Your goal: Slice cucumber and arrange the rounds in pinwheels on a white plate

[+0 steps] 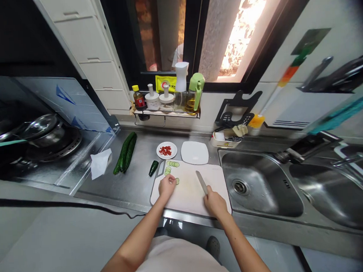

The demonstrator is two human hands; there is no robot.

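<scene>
My right hand (215,202) is wrapped round the handle of a kitchen knife (202,181), whose blade points away from me over the white cutting board (199,199). On the board's left side, my left hand (167,185) has its fingers pinched at a thin cucumber slice (177,181); the fingertips partly cover it. Several other cucumber slices (173,164) lie overlapping in a bent row along the board's upper left corner. Left of the board rests a cut cucumber piece (153,168), dark green. Farther left are whole cucumbers (125,152) side by side.
Behind the board stand a small plate of chopped red pieces (165,150) and a white square plate (194,152). A sink (262,184) adjoins on the right. A crumpled white tissue (101,163) lies left, near the stove pot (45,130). Seasoning bottles fill a wall rack (168,111).
</scene>
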